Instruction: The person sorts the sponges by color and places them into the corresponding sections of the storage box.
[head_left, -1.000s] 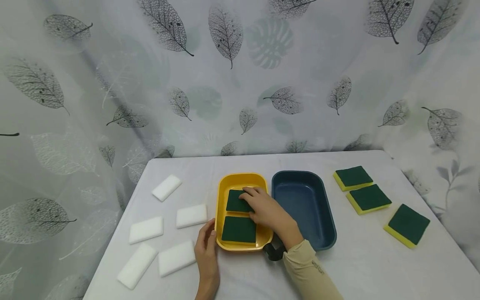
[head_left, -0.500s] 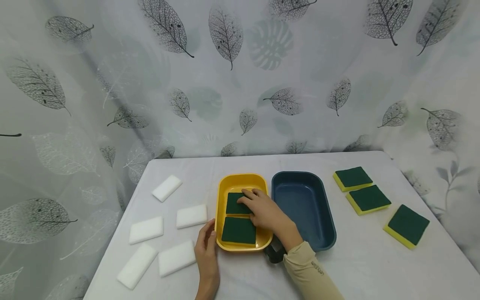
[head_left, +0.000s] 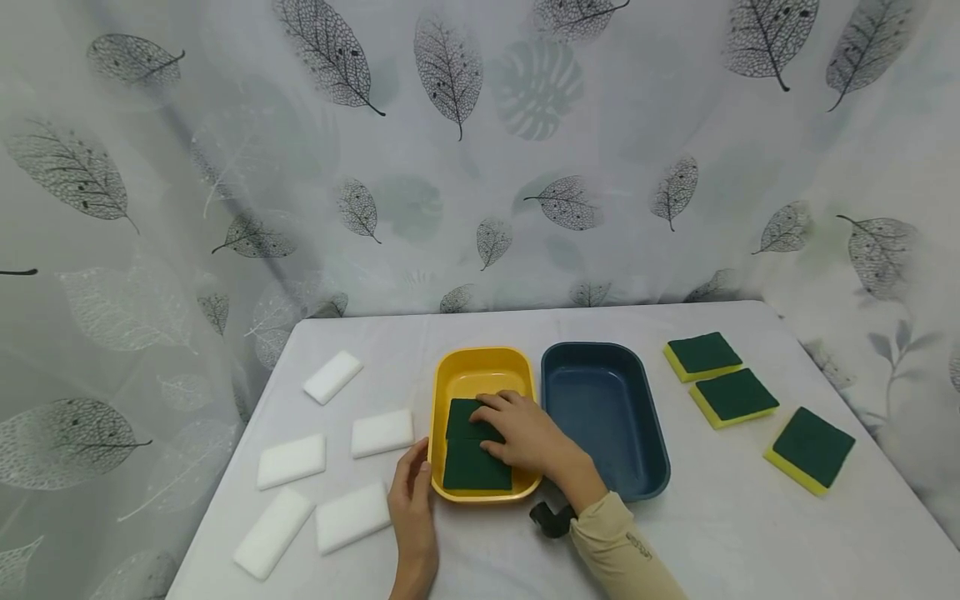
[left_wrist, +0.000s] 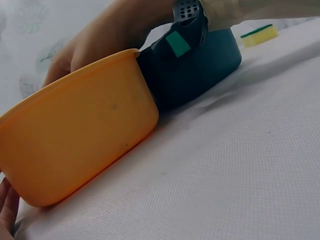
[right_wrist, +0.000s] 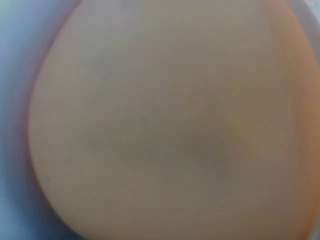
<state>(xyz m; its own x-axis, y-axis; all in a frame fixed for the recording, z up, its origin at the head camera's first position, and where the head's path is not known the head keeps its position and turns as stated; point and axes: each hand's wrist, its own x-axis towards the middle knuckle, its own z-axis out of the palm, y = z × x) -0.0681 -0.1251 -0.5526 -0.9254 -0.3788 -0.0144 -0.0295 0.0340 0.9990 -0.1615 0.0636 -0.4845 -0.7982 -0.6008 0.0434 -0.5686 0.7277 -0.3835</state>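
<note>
In the head view, a yellow tray (head_left: 484, 363) holds two sponges with dark green tops. My right hand (head_left: 525, 433) reaches in, its bent fingers gripping the far sponge (head_left: 461, 417) from the right; its right part is hidden. That sponge meets the near sponge (head_left: 477, 467), which the thumb overlaps. Against the tray's left wall rests my left hand (head_left: 411, 492), fingers along the outside. The left wrist view shows the tray's side (left_wrist: 80, 130) close up, with left fingertips (left_wrist: 9, 205) beside its lower corner. Blurred skin fills most of the right wrist view.
A dark blue tray (head_left: 600, 408) stands just right of the yellow one. Several white sponges (head_left: 382, 433) lie on the left of the white-covered table (head_left: 720, 533). Three green-and-yellow sponges (head_left: 737, 395) lie on the right. Leaf-printed curtain (head_left: 420, 275) hangs behind.
My right hand has drawn the far sponge toward the person, closing the gap to the near sponge. The left hand stays on the tray's side.
</note>
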